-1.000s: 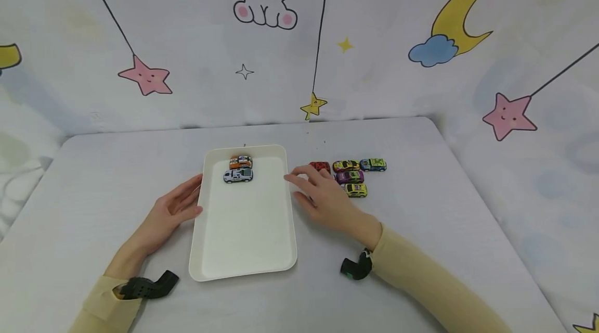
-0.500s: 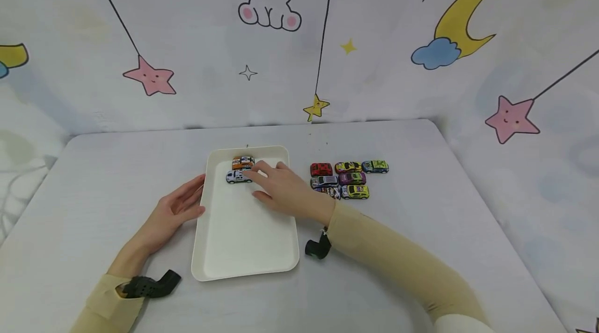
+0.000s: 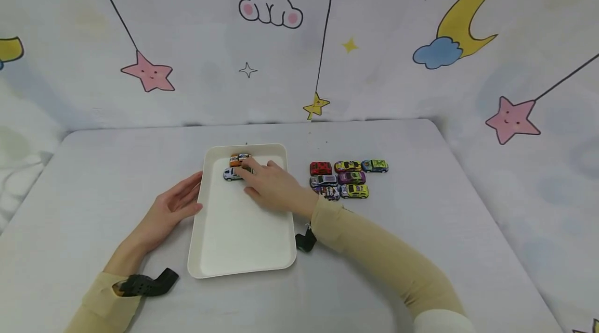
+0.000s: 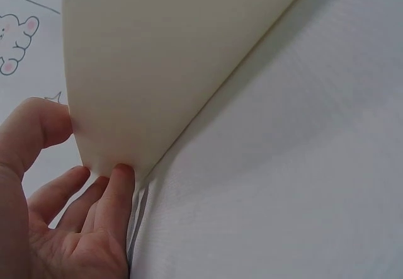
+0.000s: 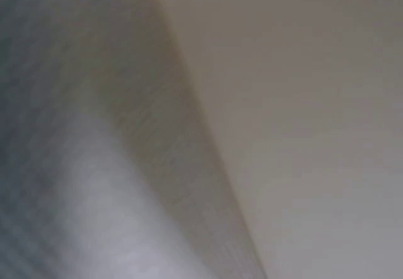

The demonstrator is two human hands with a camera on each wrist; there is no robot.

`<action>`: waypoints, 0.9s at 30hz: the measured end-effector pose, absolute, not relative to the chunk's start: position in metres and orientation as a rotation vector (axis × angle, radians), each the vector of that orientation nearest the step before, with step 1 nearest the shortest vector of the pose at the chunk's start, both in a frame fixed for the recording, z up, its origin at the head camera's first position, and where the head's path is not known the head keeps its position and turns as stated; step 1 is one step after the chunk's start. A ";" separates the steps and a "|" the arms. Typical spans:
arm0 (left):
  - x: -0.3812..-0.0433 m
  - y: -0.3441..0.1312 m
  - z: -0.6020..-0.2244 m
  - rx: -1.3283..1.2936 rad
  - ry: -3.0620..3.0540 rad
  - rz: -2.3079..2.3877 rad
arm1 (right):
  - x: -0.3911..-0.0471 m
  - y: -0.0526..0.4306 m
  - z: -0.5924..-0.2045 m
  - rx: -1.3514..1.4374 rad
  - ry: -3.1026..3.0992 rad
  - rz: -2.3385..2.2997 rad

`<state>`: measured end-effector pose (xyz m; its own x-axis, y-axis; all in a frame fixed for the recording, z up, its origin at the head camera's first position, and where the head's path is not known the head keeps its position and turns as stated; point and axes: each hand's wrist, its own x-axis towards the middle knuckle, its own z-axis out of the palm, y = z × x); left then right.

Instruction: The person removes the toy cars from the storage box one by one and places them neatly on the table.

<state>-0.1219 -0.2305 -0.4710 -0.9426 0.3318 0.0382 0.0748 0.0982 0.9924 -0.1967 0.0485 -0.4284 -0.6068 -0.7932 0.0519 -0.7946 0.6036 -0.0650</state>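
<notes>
A shallow white tray (image 3: 243,263) lies on the table. Near its far end sit an orange-and-white toy car (image 3: 236,159) and, just in front, a white toy car (image 3: 231,174). My right hand (image 3: 276,190) reaches over the tray from the right. Its fingertips overlap the right part of the white car, while the thumb shows apart on the near side. The right wrist view is blurred and shows no fingers. At the tray's left side, my left hand (image 3: 169,213) rests with fingertips against the outer wall (image 4: 145,90), thumb and fingers spread.
Right of the tray stands a group of several toy cars, among them a red car (image 3: 320,168), a purple car (image 3: 352,178), a silver-grey car (image 3: 324,180) and a yellow-green car (image 3: 354,191). A patterned cloth wall (image 3: 374,83) rises behind the table.
My right hand has moved left from beside the car group, over the tray's right rim, to the white car. The car group is now uncovered. My left hand stays at the tray's wall.
</notes>
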 end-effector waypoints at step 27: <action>-0.120 -0.228 -0.469 0.417 2.163 1.966 | -0.194 0.055 -0.434 1.271 -2.758 0.234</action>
